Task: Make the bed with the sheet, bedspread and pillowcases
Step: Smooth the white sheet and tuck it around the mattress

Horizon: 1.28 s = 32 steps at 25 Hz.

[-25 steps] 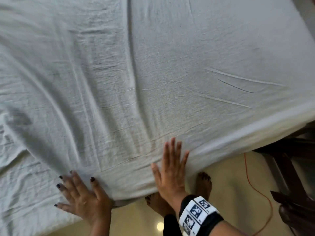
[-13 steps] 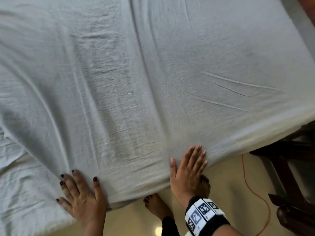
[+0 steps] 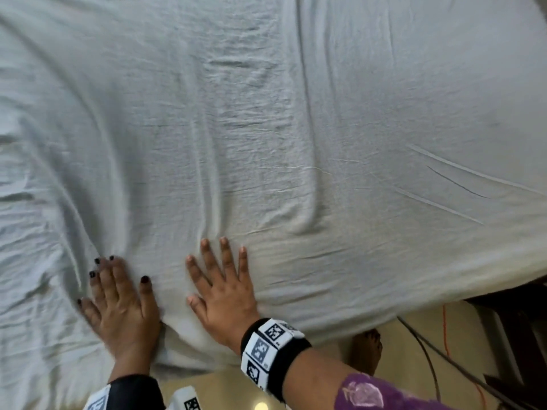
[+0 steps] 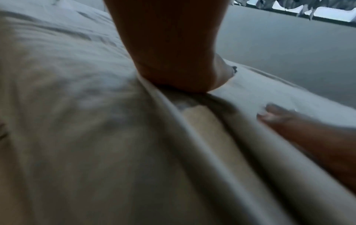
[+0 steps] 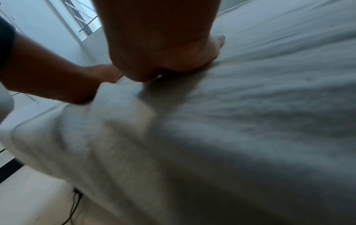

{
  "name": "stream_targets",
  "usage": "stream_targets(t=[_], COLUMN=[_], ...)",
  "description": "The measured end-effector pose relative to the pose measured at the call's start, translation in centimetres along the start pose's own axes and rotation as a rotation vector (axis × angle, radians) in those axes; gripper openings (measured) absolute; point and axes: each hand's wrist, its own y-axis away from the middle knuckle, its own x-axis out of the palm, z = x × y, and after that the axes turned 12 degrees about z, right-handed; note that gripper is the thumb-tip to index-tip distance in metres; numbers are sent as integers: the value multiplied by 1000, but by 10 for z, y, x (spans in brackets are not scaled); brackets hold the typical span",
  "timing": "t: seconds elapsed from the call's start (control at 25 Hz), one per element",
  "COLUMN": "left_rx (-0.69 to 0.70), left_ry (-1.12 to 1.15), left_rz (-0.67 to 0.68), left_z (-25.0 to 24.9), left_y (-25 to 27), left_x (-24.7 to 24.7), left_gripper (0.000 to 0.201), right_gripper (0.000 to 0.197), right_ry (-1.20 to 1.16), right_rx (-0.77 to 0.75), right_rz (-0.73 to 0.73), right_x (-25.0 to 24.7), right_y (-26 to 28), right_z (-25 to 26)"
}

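A pale grey-white sheet (image 3: 296, 128) covers the whole mattress, with creases fanning out from the near edge. My left hand (image 3: 115, 294) lies flat on the sheet near the edge, fingers spread, nails dark. My right hand (image 3: 220, 285) presses flat beside it, fingers straight and spread, a marker band on its wrist. In the left wrist view the left hand (image 4: 173, 57) presses on the sheet (image 4: 77, 137) and the right hand's fingers (image 4: 273, 115) show at the right. In the right wrist view the right hand (image 5: 163, 50) rests on the sheet (image 5: 250, 121). No bedspread or pillowcase is in view.
A beige floor (image 3: 414, 350) lies below the mattress edge at lower right, with an orange cord (image 3: 445, 335), a dark cable (image 3: 426, 347) and my bare foot (image 3: 365, 350). Dark wooden furniture (image 3: 521, 335) stands at the far right. A window (image 5: 84, 19) is behind the bed.
My right hand slid left along the bed's edge and up onto the sheet, close beside the left hand. The left hand moved slightly further onto the sheet. The view shifted left.
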Motion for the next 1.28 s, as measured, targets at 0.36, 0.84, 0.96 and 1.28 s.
stream_targets(t=[0.36,0.84,0.96,1.28], left_rx=[-128,-7,-106,273], left_ry=[35,-53,2,-45], left_rz=[-106,144,95,-9], left_z=[-17,9,-2,-127], left_y=[-15,-123,-120,-247], left_x=[-40,-57,-69,-81], left_gripper=[74,74,76,63], right_gripper=[63,61,60,65], right_ry=[58,23,131,-158], right_rx=[-169,-130,-317,87], right_rz=[-29,-90,8,-227], right_x=[-21,-65,-71,-162], right_y=[-14,-137,-139,-245], right_z=[18,-10,9,-64])
